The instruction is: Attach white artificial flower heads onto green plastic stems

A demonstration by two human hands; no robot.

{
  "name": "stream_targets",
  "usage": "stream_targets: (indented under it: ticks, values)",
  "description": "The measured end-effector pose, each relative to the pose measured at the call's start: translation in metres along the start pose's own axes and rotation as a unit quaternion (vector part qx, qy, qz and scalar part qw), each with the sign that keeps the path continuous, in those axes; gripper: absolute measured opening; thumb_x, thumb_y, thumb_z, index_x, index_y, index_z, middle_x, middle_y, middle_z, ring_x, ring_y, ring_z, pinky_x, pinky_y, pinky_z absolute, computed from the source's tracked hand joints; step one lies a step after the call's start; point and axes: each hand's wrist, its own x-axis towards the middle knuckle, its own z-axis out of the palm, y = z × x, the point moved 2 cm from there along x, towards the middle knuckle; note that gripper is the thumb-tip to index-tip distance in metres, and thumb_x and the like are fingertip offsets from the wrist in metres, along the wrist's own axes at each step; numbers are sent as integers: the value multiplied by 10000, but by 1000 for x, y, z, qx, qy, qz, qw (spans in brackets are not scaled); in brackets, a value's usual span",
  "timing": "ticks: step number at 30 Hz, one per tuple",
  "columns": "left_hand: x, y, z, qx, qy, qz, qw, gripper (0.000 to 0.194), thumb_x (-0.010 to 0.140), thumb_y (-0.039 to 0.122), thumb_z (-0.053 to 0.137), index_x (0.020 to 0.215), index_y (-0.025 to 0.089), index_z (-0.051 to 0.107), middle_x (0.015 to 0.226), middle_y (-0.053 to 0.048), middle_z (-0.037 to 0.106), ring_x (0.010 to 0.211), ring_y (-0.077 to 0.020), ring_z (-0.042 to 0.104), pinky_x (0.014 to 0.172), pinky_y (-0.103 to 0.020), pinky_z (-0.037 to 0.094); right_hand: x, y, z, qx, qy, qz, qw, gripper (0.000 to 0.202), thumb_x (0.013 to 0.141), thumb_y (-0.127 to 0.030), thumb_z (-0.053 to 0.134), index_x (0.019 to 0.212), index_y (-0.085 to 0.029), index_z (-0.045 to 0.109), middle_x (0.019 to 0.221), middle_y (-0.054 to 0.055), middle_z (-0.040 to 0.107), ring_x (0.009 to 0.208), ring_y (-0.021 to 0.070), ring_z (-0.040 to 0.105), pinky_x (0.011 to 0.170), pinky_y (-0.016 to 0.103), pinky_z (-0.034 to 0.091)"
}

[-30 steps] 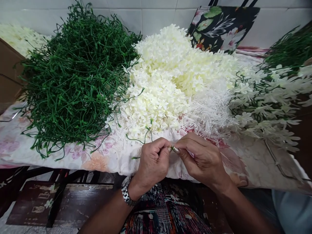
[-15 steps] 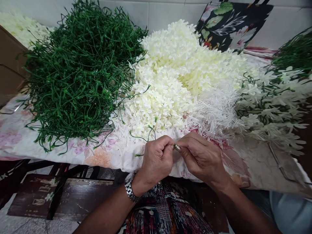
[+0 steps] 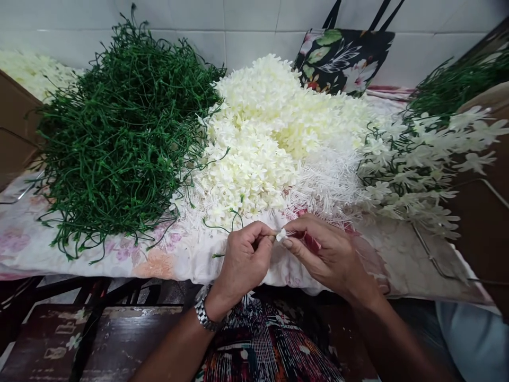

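Observation:
My left hand (image 3: 248, 255), with a metal watch on its wrist, is closed on a green stem whose forked ends (image 3: 236, 215) stick out behind the fingers. My right hand (image 3: 328, 252) pinches a small white flower (image 3: 281, 234) against the stem's tip, between the two hands. Just beyond them lies a heap of cream-white petals (image 3: 254, 164), with thin white stamens (image 3: 328, 178) to its right. A large tangle of green stems (image 3: 119, 138) fills the left of the cloth.
Finished-looking white flowers on green stems (image 3: 417, 170) lie at the right, near a wire rack (image 3: 431, 257). A floral bag (image 3: 344, 61) leans at the tiled wall. A brown box (image 3: 18, 122) stands at the left edge of the flowered cloth (image 3: 159, 262).
A white flower now shows at the stem's tip between my fingers. The view has shifted, so the piles and bag appear further left, and more of the wall shows.

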Motion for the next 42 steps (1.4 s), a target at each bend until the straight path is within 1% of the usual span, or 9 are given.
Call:
stream_targets:
  ticks: [6,11,20,26,31,34,37,39,42]
  values:
    - [2,2,0,15,-8,8,1000,169,742,153,470,589,160,542,497,39,481,455,-76,397,432,-182,303,1,5,7,81,-1,40,996,56,831,-146,526,795,-165,564,648,-11,546,562,90,501,517,222,415]
    - [1,2,0,27,-21,25,999,179,739,134,467,569,165,515,481,56,431,453,-71,358,434,-184,280,1,6,10,123,-9,61,990,117,838,-158,505,733,-167,556,612,-13,536,537,92,490,492,221,399]
    - [1,1,3,51,5,45,998,182,718,104,419,564,172,488,464,69,361,426,-67,306,424,-193,252,5,2,15,74,13,29,997,147,800,-87,484,686,-168,530,579,-19,499,514,88,466,464,212,368]
    - [1,-1,2,60,12,57,996,182,713,106,400,562,176,474,473,59,388,444,-75,350,437,-193,279,4,1,18,47,27,-5,999,177,810,-77,442,688,-181,515,577,-19,478,542,105,472,481,232,384]
    - [2,0,1,26,-7,38,999,180,740,150,431,578,170,508,472,54,411,437,-74,356,423,-180,283,1,2,15,68,34,2,997,128,840,-132,485,742,-178,553,613,-9,539,561,107,507,502,237,424]
    - [0,1,1,-11,-22,17,1000,170,756,182,463,602,165,532,481,51,430,438,-74,366,422,-178,293,-5,4,9,103,28,31,994,49,832,-198,546,855,-180,585,715,10,604,628,113,562,563,244,473]
    - [-2,0,0,-25,-27,17,999,155,752,183,472,620,163,549,490,46,443,437,-77,374,424,-184,299,-11,4,2,142,17,60,988,185,814,-263,589,981,-186,582,822,29,624,730,132,586,638,263,499]
    - [-3,0,0,-20,-25,29,999,147,748,179,478,627,160,560,491,43,449,438,-78,372,427,-188,300,-13,3,-1,165,27,69,984,192,819,-271,584,993,-190,580,815,23,617,735,130,578,647,260,495]
    - [-4,1,0,-14,-28,39,999,142,748,176,486,635,158,570,491,39,461,439,-81,376,428,-191,304,-11,0,-1,158,39,65,985,116,817,-214,575,928,-183,591,779,17,617,706,121,569,627,250,479]
